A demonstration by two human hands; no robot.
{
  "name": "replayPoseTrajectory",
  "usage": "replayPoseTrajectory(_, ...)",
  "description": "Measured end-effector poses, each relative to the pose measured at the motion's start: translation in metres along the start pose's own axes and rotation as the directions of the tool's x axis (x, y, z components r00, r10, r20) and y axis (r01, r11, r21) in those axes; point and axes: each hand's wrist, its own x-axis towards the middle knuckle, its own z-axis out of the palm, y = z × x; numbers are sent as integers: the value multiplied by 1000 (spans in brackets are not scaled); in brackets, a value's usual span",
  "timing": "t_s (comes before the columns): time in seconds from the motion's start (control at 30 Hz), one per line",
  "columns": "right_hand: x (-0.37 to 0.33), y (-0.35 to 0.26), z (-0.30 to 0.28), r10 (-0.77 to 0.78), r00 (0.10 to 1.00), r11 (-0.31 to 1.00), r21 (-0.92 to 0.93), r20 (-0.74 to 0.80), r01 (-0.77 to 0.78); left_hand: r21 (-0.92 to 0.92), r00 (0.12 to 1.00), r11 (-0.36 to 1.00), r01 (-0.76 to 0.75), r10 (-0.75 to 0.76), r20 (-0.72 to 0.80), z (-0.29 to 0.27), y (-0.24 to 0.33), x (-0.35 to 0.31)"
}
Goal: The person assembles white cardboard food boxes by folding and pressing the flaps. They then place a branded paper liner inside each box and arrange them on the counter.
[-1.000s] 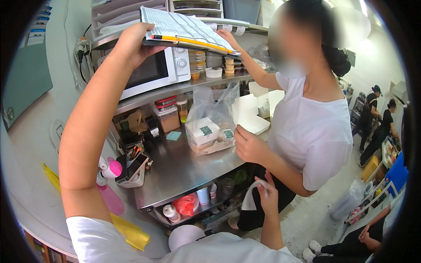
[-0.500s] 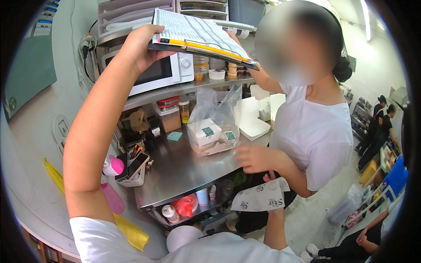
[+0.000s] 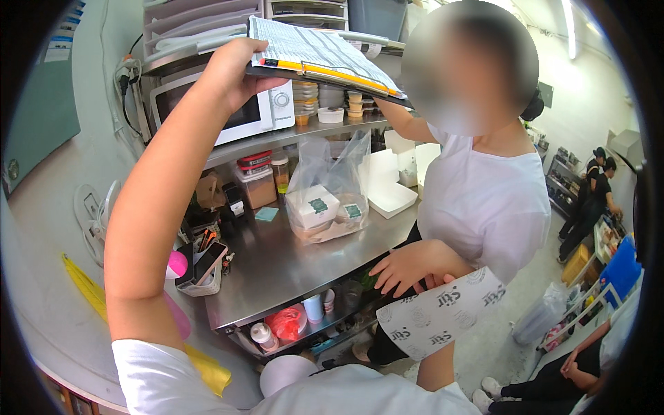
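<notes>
Above the steel counter (image 3: 277, 249), the left hand (image 3: 238, 66) is clasping the clipboard (image 3: 353, 88) by one end, probably steadying its papers (image 3: 318, 50)! Below, the right hand (image 3: 434, 281), largely hidden, is seemingly gripping a printed sheet (image 3: 443, 315).

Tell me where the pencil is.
In the head view, the pencil is at upper middle, along the lower edge of the clipboard held in the left hand.

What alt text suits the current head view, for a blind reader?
Left hand holding up a clipboard with a yellow pencil, right hand holding printed paper near a co-worker's hand. A bagged white box stands on the metal counter.
</notes>
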Motion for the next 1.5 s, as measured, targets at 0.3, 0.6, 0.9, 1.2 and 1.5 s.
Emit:
replayPoseTrajectory(0.3,16,-10,52,-211,899,939,334,384,78,120,996,989,89,-90,-2,9,-27,4)
replayPoseTrajectory(0.6,85,-8,133,7,956,969,233,293,-78,95,984,980,175,-178,27,21,-47,3)
replayPoseTrajectory(0.9,97,41,105,20,619,908,245,785,-341,59,994,998,24,-30,103,49,-11,18)
replayPoseTrajectory(1.2,-29,50,3,579,801,815,-147,151,-561,-195,714,755,-626,656,246,55,-14,-4)
replayPoseTrajectory(1.5,-130,-39,-79,113,776,596,-582,-621,-553,-443,209,610,-657,712,671,92,-189,-212)
